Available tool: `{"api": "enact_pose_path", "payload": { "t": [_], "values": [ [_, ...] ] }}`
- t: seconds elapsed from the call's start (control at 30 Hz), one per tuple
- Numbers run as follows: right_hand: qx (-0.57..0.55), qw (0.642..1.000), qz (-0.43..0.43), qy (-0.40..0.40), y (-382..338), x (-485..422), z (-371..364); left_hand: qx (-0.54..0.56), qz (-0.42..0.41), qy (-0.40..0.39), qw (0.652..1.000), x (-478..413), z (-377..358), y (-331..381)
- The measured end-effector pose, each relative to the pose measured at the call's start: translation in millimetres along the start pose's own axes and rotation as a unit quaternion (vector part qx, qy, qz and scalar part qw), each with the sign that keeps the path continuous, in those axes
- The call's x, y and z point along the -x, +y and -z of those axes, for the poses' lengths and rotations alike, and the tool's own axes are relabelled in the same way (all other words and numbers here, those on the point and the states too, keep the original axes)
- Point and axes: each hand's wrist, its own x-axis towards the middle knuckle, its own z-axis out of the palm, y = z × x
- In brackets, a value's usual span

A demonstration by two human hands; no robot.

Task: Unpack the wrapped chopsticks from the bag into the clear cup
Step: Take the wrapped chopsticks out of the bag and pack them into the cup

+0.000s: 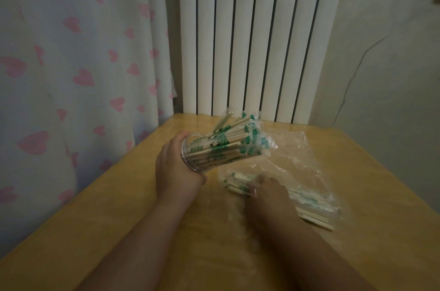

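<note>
Two bare hands are seen over one wooden table (100, 231). Left hand (176, 166) is wrapped around the base of the one clear cup (202, 155), which is held off the table and tipped on its side, mouth aimed up and to the right. Many wrapped chopsticks (228, 143), too many to count, are packed in it, their long axes running along the cup and their green-printed ends sticking out of the mouth. Right hand (269, 188) is laid on one clear plastic bag (297, 159) lying flat on the table, fingers curled on a smaller bundle of wrapped chopsticks inside (307, 200), lying crosswise from upper left to lower right.
</note>
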Motion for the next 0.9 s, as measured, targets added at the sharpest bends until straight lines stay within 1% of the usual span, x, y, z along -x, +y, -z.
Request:
{"api": "enact_pose_path", "payload": {
  "t": [0.1, 0.3, 0.4, 0.43, 0.53, 0.67, 0.77, 0.83, 0.9],
  "values": [
    [0.004, 1.0, -0.003, -0.022, -1.0, 1.6, 4.4, -0.002, 0.001, 0.0, 1.0, 0.1, 0.2, 0.3],
    [0.02, 0.999, 0.019, -0.043, -5.0, 4.6, 11.1, -0.004, 0.0, -0.002, 1.0, -0.4, -0.9, 0.2],
    [0.008, 0.997, 0.029, -0.073, -6.6, 8.3, 17.9, 0.004, 0.0, 0.001, 1.0, -1.1, -0.9, -1.2],
    [0.0, 0.997, 0.031, -0.071, -7.4, 10.3, 21.9, 0.006, 0.001, 0.001, 1.0, -1.2, -0.8, -1.4],
    [-0.008, 0.999, 0.046, -0.021, -10.1, 20.0, 37.7, 0.003, 0.0, 0.0, 1.0, -1.3, -0.8, -1.9],
    [0.025, 0.995, 0.074, 0.057, -14.6, 31.5, 57.1, -0.002, -0.004, 0.001, 1.0, -2.0, -1.0, -3.9],
    [0.044, 0.993, 0.06, 0.094, -13.5, 35.8, 70.7, 0.004, -0.004, 0.007, 1.0, -2.6, -0.6, -5.0],
    [0.054, 0.987, 0.047, 0.145, -9.0, 37.5, 77.8, 0.005, -0.004, 0.012, 1.0, -3.1, -0.3, -5.2],
    [0.066, 0.974, 0.054, 0.211, -3.1, 36.9, 79.9, 0.007, -0.003, 0.013, 1.0, -3.8, -0.4, -5.3]
  ]
}}
